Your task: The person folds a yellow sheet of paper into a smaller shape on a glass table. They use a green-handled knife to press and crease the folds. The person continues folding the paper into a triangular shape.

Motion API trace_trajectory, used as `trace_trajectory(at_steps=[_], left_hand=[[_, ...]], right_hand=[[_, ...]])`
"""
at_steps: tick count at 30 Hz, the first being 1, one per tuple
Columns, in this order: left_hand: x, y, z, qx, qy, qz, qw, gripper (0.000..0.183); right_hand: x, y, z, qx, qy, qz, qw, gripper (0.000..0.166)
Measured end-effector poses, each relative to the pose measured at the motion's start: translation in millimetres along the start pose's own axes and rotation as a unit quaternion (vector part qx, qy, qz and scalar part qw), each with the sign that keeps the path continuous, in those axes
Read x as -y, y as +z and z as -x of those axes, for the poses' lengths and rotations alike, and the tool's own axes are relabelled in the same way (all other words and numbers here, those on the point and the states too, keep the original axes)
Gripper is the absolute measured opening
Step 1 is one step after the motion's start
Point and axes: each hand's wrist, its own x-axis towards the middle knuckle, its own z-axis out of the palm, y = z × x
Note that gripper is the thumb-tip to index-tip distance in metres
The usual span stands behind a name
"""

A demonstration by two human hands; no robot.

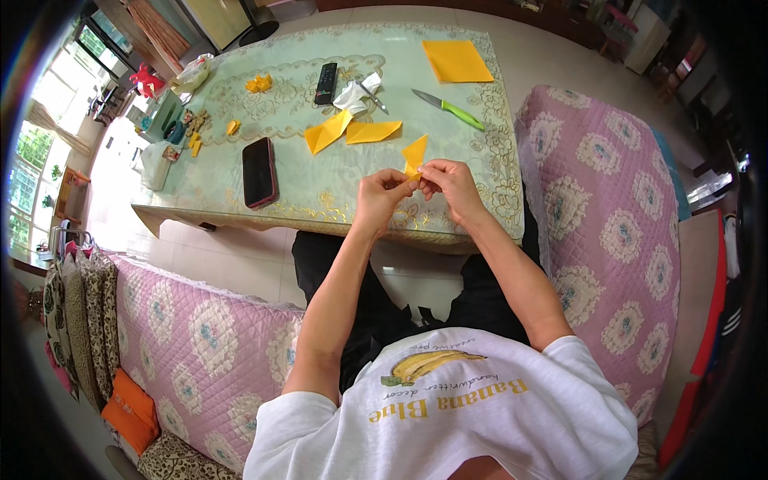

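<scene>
Over the near edge of the table, my left hand (pixel 384 198) and my right hand (pixel 447 186) pinch the lower end of a folded yellow paper piece (pixel 414 153) between thumbs and fingers. Its pointed upper part stands out beyond the fingertips. Just past it lie two more folded yellow papers (pixel 327 133) (pixel 373 131), close together. A flat yellow paper sheet (pixel 458 61) rests near the far right corner. A knife with a green handle (pixel 462 115) lies between that sheet and my right hand. A small folded yellow paper flower (pixel 258 83) sits farther left.
A smartphone (pixel 258 172) lies left of my hands on the patterned tablecloth (pixel 294 180). Beyond are a black remote control (pixel 326 83), crumpled white tissue (pixel 355 96) and a pen (pixel 372 96). Small yellow pieces and a plastic bag (pixel 155 165) are at the left. Quilted seats flank me.
</scene>
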Motion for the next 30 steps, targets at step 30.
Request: trace_trajectory(at_steps=[30], left_hand=[[-10, 6, 8, 0.046, -0.026, 0.056, 0.997, 0.013]], right_hand=[[12, -7, 13, 0.027, -0.005, 0.059, 0.998, 0.017]])
